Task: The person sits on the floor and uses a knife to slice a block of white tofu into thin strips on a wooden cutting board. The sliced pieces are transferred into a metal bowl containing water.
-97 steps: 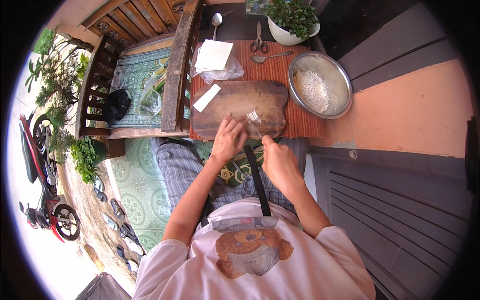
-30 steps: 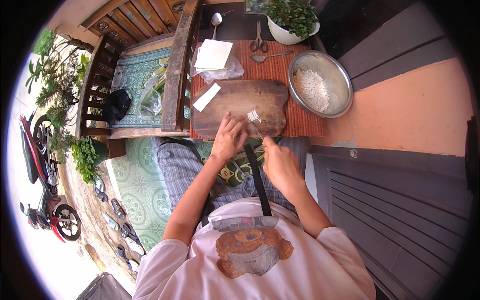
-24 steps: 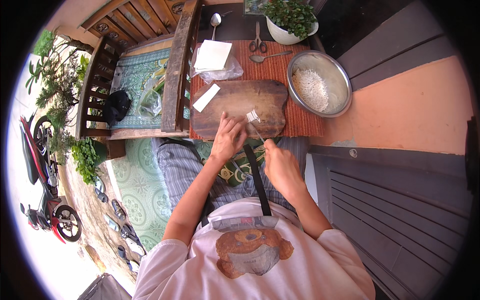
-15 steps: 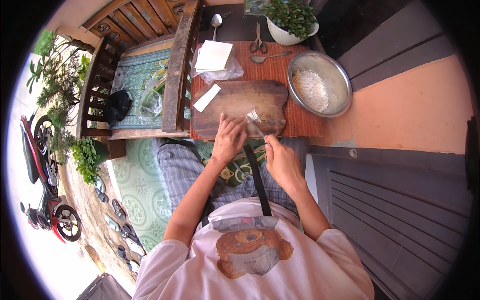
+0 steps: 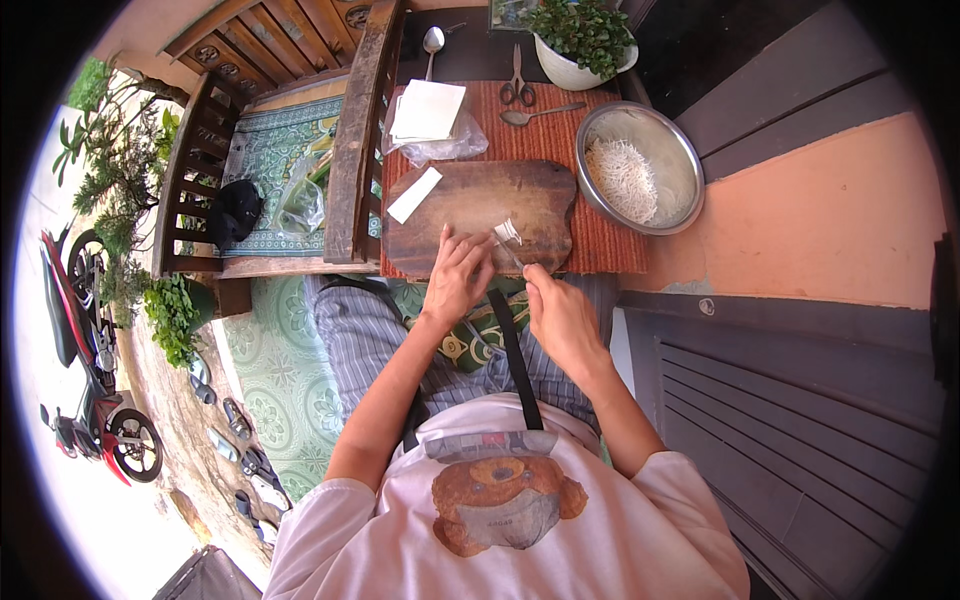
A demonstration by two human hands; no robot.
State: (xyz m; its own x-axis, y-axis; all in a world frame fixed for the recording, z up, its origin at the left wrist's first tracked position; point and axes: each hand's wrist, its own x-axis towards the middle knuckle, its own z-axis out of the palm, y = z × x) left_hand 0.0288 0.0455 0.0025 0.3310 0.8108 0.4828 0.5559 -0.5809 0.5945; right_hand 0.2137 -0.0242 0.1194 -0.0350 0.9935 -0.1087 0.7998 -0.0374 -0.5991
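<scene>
On the wooden cutting board [image 5: 450, 200] my left hand [image 5: 462, 272] rests near the front edge, fingers bent and pressed together; what lies under them is hidden. My right hand [image 5: 560, 318] is wrapped round the handle of a knife [image 5: 514, 257], its blade on the board just right of my left fingertips. Thin white cut strips [image 5: 509, 232] lie in a small bunch by the blade. A white rectangular piece [image 5: 414, 196] lies at the board's left side. Behind the board, a stack of white square sheets [image 5: 428, 110] sits on a clear plastic bag [image 5: 455, 146].
At right stands a metal bowl [image 5: 680, 165] holding white shreds [image 5: 622, 180]. Scissors [image 5: 517, 80], a spoon [image 5: 540, 114], another spoon [image 5: 432, 45] and a potted plant [image 5: 583, 65] are at the back. A wooden bench [image 5: 345, 150] adjoins the orange mat [image 5: 610, 245] on the left.
My right hand and the knife have shifted slightly left and toward the board. My left hand stays nearly in place.
</scene>
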